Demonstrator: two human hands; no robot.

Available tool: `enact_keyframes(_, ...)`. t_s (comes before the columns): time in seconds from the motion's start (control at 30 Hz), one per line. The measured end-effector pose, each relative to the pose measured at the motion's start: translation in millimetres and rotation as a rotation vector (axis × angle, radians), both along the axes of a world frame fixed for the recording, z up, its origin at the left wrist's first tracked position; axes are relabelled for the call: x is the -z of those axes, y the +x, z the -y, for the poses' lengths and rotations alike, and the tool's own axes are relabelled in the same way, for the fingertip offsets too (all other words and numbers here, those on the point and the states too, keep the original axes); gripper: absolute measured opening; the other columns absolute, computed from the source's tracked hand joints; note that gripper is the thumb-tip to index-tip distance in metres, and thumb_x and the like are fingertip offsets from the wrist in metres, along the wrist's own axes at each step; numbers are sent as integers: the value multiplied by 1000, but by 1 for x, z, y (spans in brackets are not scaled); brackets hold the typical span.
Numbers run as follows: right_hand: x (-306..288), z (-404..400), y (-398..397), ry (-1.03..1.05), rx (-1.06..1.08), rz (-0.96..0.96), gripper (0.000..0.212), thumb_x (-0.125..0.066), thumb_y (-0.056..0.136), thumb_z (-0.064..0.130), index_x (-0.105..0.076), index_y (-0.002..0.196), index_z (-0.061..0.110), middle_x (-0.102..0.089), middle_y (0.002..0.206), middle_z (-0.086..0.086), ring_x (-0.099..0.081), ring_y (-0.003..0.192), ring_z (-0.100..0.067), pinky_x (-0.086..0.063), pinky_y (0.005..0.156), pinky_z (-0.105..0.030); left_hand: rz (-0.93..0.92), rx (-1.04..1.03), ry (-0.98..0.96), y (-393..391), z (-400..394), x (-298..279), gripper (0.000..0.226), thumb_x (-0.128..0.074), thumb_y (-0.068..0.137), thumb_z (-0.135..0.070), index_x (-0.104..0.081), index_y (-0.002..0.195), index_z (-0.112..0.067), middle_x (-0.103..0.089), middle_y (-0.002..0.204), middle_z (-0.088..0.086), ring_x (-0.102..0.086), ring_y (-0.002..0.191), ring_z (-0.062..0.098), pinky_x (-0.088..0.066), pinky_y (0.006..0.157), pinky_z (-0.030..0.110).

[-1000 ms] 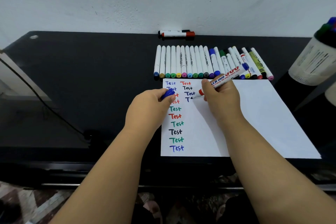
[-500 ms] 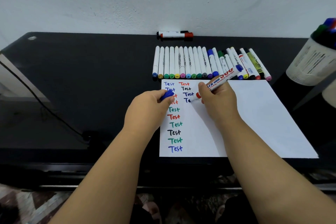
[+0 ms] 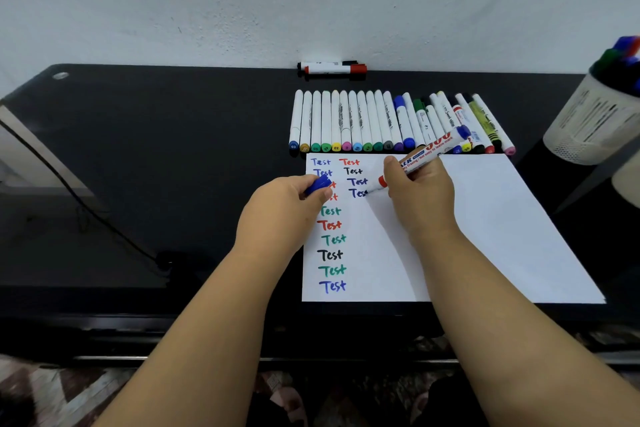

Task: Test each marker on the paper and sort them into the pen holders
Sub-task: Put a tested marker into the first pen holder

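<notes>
A white sheet of paper (image 3: 485, 236) lies on the black desk, with two columns of the word "Test" in several colours on its left side. My right hand (image 3: 420, 191) grips a white marker (image 3: 429, 152) with an orange label and a blue end, its tip on the paper at the fourth word of the second column. My left hand (image 3: 287, 208) holds a blue marker cap (image 3: 318, 185) and rests over the paper's left edge. A row of several markers (image 3: 381, 125) lies just behind the paper. A white pen holder (image 3: 595, 118) with markers in it stands at the right.
Two markers, one black-capped and one red-capped (image 3: 334, 68), lie against the wall at the back. A black cable (image 3: 86, 204) runs across the left of the desk (image 3: 173, 132). A second pale container (image 3: 628, 180) shows partly at the right edge.
My right hand has moved the marker's tip a little rightwards along the fourth word of the second column. My left hand keeps hold of the blue cap in the same place.
</notes>
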State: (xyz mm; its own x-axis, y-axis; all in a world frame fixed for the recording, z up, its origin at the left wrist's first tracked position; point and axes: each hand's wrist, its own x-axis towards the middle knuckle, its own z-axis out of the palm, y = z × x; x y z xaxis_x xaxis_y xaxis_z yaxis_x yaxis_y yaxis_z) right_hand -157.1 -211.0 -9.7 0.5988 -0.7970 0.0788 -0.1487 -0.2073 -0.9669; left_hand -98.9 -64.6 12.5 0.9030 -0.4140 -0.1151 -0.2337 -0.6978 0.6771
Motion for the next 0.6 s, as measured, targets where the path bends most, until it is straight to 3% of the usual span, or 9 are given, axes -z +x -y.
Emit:
enact_keyframes(0.17,0,2,0,-16,34,-4,21,-57,92,23,-45,74,21,-67,93,-13,-53,72,-11,-40,58,-16,-1,9,6,0,0,0,36,-52,93,-42,-56,127,-31,-47,72,-21,-58,80,5,-53,79,34)
enact_keyframes(0.27,0,2,0,4,16,-2,21,-58,92,23,-46,75,22,-66,86,-8,-54,69,-10,-43,61,-21,-1,13,15,0,0,-1,35,-52,93,-43,-57,126,-31,-48,74,-20,-57,79,5,-52,78,32)
enact_keyframes(0.43,-3,2,0,25,6,-20,20,-57,91,19,-45,75,18,-57,75,0,-48,67,-11,-39,58,-20,15,32,13,-1,0,-1,37,-52,92,-43,-56,127,-31,-60,102,-12,-49,75,3,-45,72,25)
enact_keyframes(0.6,-19,2,-5,233,2,101,11,-59,91,21,-53,82,20,-56,67,5,-48,54,-5,-41,53,-18,-70,37,-85,-4,-2,-2,41,-58,89,-41,-56,129,-30,-61,116,-13,-49,83,0,-39,70,19)
